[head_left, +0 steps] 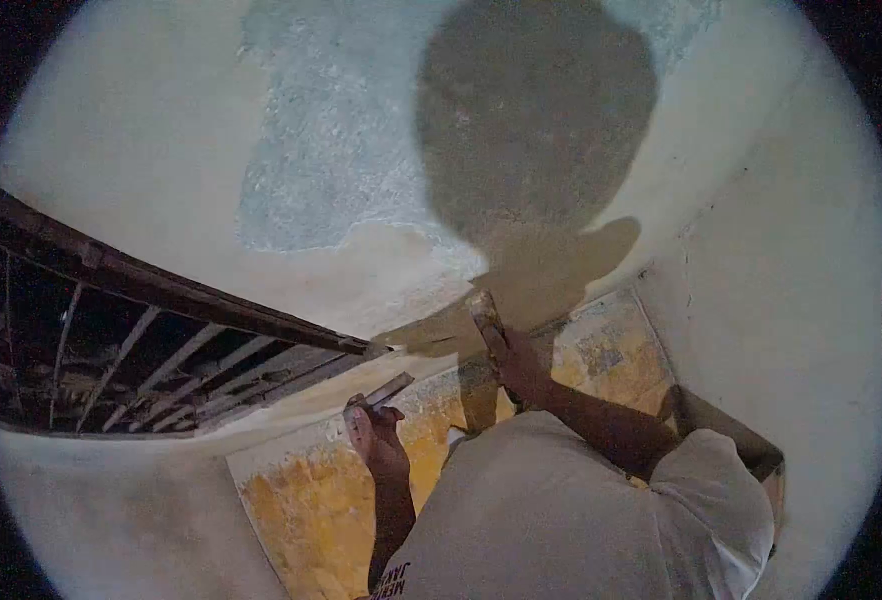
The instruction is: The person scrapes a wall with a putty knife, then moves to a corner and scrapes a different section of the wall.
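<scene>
My left hand (pixel 379 445), at lower centre, is closed around a putty knife (pixel 393 388), its narrow blade pointing up and to the right. My right hand (pixel 526 368) reaches up to the wall and grips a flat scraper (pixel 483 312) smeared with pale filler. The scraper's end overlaps the lower edge of the plastered wall (pixel 381 265) in this view. Above it, a rough light-blue patch (pixel 331 150) is bordered by smooth cream plaster. A head-shaped shadow (pixel 541 110) falls across the patch and the plaster around my right hand.
A dark-framed opening with bars (pixel 171 365) lies on the left. Below my hands spreads a worn yellow surface (pixel 311 510) with whitish stains. A pale wall (pixel 781 300) rises on the right, with a brown box-like edge (pixel 731 425) near my right elbow.
</scene>
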A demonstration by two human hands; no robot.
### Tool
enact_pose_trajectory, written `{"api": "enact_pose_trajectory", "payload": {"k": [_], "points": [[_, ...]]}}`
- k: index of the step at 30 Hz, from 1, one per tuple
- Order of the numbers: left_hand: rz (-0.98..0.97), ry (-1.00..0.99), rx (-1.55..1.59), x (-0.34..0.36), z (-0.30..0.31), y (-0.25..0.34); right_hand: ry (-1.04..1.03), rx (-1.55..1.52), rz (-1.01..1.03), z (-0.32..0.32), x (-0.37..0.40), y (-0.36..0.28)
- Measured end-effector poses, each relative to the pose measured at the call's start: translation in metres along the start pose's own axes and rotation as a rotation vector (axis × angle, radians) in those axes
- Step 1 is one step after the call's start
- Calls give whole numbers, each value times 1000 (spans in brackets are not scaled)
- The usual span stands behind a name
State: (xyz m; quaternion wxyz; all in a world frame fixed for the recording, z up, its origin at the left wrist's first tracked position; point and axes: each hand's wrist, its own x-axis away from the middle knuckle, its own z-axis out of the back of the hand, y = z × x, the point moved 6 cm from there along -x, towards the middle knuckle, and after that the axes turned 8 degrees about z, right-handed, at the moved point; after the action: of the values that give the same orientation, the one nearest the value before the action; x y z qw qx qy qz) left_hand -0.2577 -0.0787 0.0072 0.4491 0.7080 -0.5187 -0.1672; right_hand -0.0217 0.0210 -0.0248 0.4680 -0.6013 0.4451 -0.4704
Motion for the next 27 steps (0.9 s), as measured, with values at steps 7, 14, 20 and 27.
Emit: {"api": "enact_pose_trajectory", "payload": {"k": [7, 14, 20, 27], "points": [[24, -73, -77, -21, 37, 21, 87, -221, 19, -15, -27, -35], [72, -12, -119, -39, 74, 39, 185, -56, -27, -9, -9, -7], [32, -107, -105, -52, 94, 48, 243, -116, 36, -6, -18, -46], [108, -168, -76, -53, 103, 55, 349, -140, 33, -15, -1, -11]]}}
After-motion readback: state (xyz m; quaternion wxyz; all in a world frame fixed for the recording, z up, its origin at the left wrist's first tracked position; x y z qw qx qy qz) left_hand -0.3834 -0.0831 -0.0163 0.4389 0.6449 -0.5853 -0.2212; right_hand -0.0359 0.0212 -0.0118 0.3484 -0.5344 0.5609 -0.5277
